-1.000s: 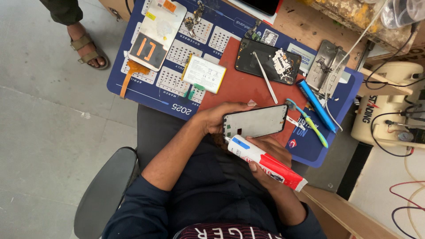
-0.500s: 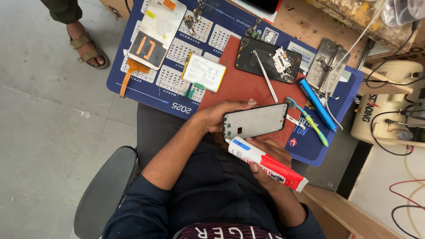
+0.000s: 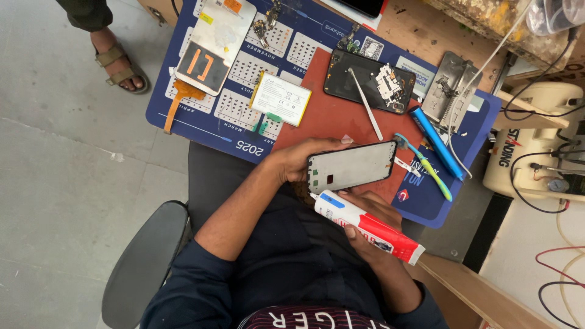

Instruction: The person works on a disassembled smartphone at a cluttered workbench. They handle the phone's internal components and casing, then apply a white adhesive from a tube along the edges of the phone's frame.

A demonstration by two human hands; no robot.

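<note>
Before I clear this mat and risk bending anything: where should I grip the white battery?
Pinch the battery by its two long edges, coming from above. It lies flat on the blue mat, apart from its neighbours. Avoid the short end where green tabs stick out.

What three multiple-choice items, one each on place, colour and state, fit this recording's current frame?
1. Where does the white battery lie?
A. on the blue mat
B. on the floor
C. on the chair

2. What colour is the toothbrush?
A. red
B. teal and yellow-green
C. black

3. What is the right hand doing?
A. resting empty
B. holding tweezers
C. gripping the glue tube

Answers: 1 A, it sits on the mat's calendar print; 2 B, teal handle with yellow-green end; 3 C, fingers wrap the tube, its nozzle at the phone frame held by the left hand.
</note>
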